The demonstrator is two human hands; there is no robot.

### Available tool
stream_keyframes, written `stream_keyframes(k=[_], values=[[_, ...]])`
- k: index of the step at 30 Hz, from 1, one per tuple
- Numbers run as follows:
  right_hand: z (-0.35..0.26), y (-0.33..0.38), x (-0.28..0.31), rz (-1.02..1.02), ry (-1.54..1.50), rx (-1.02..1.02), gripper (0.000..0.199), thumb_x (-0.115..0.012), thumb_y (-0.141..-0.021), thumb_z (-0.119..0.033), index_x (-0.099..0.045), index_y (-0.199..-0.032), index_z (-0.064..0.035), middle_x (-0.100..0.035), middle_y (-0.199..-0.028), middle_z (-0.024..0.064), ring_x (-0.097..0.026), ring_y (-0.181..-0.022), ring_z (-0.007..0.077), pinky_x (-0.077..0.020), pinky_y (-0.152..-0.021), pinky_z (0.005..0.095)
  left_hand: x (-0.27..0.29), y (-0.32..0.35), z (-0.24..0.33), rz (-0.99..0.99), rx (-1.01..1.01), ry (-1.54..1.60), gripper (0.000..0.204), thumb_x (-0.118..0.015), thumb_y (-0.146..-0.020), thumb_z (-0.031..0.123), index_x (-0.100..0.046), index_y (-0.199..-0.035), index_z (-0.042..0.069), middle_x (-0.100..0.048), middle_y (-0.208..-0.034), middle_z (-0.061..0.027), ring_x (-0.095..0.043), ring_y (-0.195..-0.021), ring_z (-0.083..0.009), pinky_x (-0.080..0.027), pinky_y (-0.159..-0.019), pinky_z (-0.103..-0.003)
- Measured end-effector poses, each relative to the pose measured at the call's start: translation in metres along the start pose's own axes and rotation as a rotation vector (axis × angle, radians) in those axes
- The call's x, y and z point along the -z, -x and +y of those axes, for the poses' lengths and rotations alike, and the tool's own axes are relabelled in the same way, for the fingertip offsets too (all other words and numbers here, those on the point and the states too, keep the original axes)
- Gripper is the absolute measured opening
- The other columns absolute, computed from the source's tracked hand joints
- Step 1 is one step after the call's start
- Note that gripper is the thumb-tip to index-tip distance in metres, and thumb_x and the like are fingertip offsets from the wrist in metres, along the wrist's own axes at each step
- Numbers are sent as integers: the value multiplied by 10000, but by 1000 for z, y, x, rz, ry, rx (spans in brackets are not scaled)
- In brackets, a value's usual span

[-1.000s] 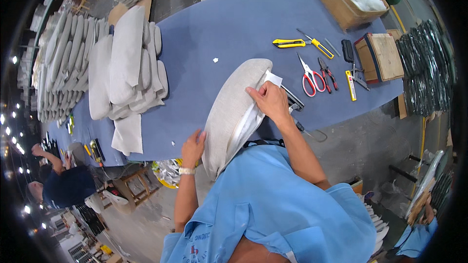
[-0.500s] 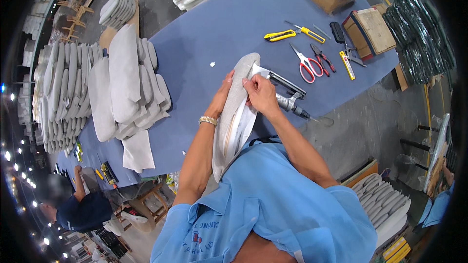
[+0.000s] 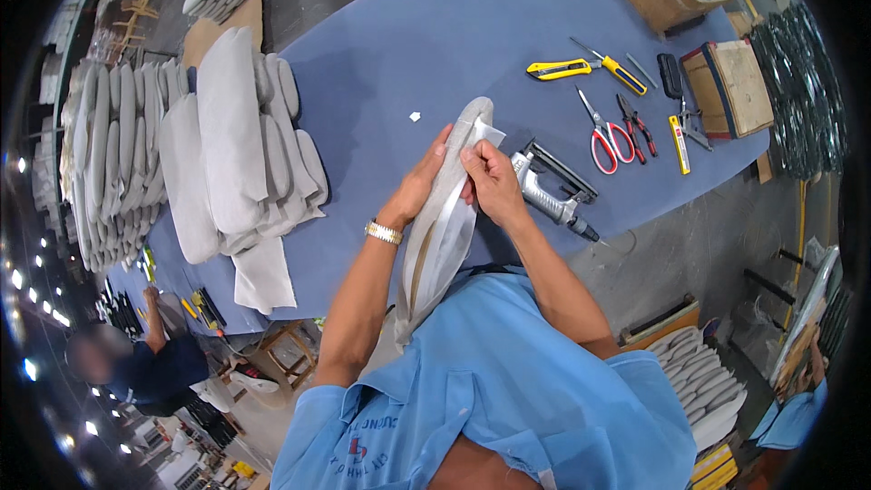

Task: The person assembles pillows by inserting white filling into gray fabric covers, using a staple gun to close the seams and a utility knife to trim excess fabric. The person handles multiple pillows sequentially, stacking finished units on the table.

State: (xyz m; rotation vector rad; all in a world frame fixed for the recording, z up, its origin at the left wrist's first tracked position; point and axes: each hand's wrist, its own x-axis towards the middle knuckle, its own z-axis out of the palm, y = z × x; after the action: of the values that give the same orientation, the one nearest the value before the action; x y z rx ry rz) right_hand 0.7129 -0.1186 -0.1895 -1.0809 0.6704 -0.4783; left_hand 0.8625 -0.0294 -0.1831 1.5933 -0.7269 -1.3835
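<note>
A long grey fabric cushion (image 3: 419, 259) stands tilted on its edge against my front, its white-lined side and an open edge facing right. My left hand (image 3: 425, 180) grips its left side near the upper end. With thumb and fingers closed, my right hand (image 3: 494, 183) pinches the white lining cloth (image 3: 487, 133) along the edge. The fingertips of my right hand are partly hidden behind the cloth. Just right of that hand, a silver staple gun (image 3: 553, 204) lies on the blue-covered table (image 3: 363, 63).
Right of the staple gun lie red-handled scissors (image 3: 610, 141), pliers (image 3: 637, 127), a yellow utility knife (image 3: 558, 70) and a yellow screwdriver (image 3: 624, 74). Boxes (image 3: 726, 91) stand at the right edge. Grey cushions (image 3: 231, 145) are stacked at left. A co-worker (image 3: 150, 354) sits at lower left.
The cushion has turned slightly, showing more of its white lining. My right hand still pinches the cloth. The view has shifted, so the table tools appear farther right and lower.
</note>
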Motion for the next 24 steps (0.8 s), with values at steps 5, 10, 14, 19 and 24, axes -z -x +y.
stream_keyframes(k=[5, 10, 14, 19, 24], values=[[5, -9, 4, -53, -75, -37, 323, -573, -1071, -333, -544, -888, -69, -584, -635, 18, -568, -513, 91, -463, -479, 252, -6, 12, 11, 7, -92, -133, 747, -384, -1105, 482, -157, -1646, 20, -481, -1516, -187, -505, -1347, -268, -388, -1132, -365], [0, -8, 17, -109, -91, -134, 324, -612, -1054, -332, -554, -871, -72, -562, -621, -5, -548, -503, 83, -431, -458, 252, -22, 20, 9, 203, -228, -639, 766, -537, -1066, 359, -177, -1615, -36, -498, -1472, -331, -521, -1357, -433, -427, -1096, -436], [-15, 1, 34, -113, -29, -158, 276, -628, -1048, -298, -617, -938, -45, -601, -668, 7, -568, -534, 79, -441, -471, 243, -34, 24, 32, 229, -72, -639, 742, -586, -1044, 289, -222, -1588, -60, -506, -1434, -377, -548, -1305, -481, -461, -1065, -467], [23, 44, 102, 227, 507, -57, 348, -783, -895, -173, -634, -1183, -47, -673, -873, 90, -678, -762, 213, -557, -686, 346, -42, 31, 29, 316, -115, -731, 728, -592, -1038, 302, -262, -1574, -63, -510, -1449, -352, -556, -1305, -468, -479, -1046, -471], [54, 50, 110, 172, 1338, -24, 808, -868, -725, -140, -482, -1433, -92, -667, -1144, 179, -652, -1087, 363, -543, -919, 466, -53, 26, 33, 356, -117, -797, 715, -605, -1027, 317, -307, -1553, -65, -532, -1430, -338, -572, -1284, -469, -481, -1040, -484]])
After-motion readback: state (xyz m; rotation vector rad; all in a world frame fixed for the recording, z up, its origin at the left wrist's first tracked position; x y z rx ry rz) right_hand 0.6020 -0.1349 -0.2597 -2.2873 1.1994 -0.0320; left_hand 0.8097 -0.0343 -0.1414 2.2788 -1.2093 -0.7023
